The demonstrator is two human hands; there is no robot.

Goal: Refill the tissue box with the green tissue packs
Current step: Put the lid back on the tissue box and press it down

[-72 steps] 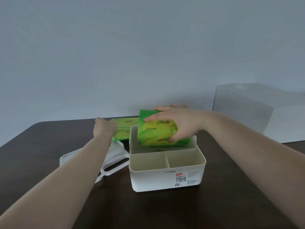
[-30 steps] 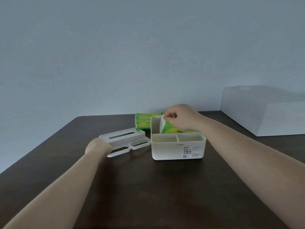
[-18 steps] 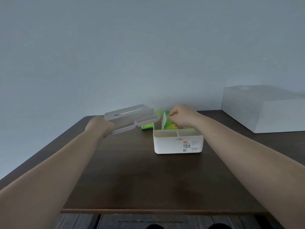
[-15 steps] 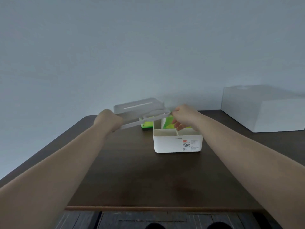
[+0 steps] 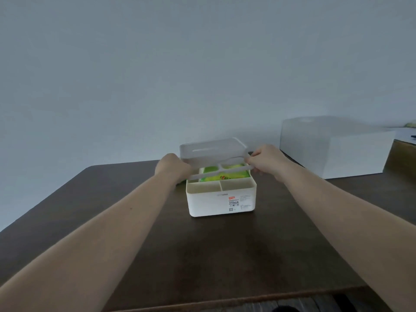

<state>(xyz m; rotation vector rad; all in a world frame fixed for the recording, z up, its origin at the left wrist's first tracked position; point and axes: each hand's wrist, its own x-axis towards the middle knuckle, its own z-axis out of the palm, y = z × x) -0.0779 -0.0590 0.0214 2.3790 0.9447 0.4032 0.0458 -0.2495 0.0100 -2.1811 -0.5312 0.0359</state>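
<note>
A white tissue box stands on the dark table, with two small bare compartments along its near side. A green tissue pack lies in its rear compartment. The white slotted lid hovers just above the box, tilted with its near edge low. My left hand grips the lid's left end and my right hand grips its right end. Another green pack peeks out as a sliver behind my left wrist.
A large white box sits at the table's back right. The table's front edge runs close below my forearms. A plain wall rises behind the table.
My left hand lifted the lid off the table and carried it right, over the box. My right hand let go of the green pack, which now lies inside, and took the lid's right end.
</note>
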